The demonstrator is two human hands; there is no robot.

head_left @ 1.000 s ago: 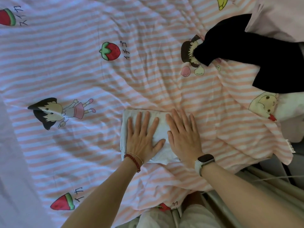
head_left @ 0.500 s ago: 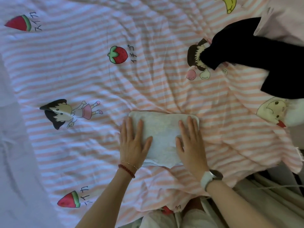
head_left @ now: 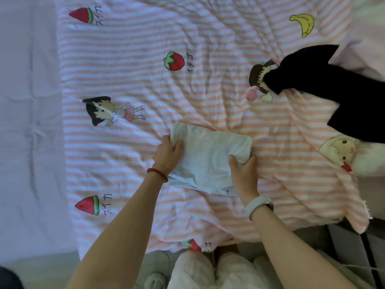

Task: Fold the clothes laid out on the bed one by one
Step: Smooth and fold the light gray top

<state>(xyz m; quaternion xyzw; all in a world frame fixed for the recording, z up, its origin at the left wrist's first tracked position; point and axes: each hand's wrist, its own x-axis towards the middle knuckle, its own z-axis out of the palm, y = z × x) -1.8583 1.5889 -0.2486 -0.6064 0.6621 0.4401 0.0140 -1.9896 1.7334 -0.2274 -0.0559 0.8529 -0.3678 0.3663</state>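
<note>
Item: folded white garment (head_left: 208,157), lying on the striped cartoon bedspread (head_left: 129,65) near the bed's front edge. Left hand (head_left: 168,153) grips its left edge, fingers curled under; right hand (head_left: 242,170) grips the right edge, thumb on top. Risk: lifted from the two ends only, the loose layers showing at the near edge may sag and unfold. Risk: soft, rumpled bedding could snag it. Pending: black garment (head_left: 333,90), unfolded, well apart at right
</note>
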